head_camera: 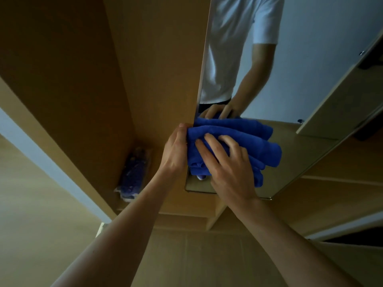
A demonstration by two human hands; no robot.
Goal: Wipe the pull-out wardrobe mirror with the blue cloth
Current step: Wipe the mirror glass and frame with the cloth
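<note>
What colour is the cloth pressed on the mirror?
Deep blue cloth, clearest in the head view.

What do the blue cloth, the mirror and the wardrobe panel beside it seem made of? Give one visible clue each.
The blue cloth looks like soft fabric, probably microfibre or terry: matte, fuzzy, in thick rolled folds. The mirror looks like glossy silvered glass: sharp reflection, thin bright edge. The wardrobe panel is likely laminated board: smooth satin tan, no grain visible.
</note>
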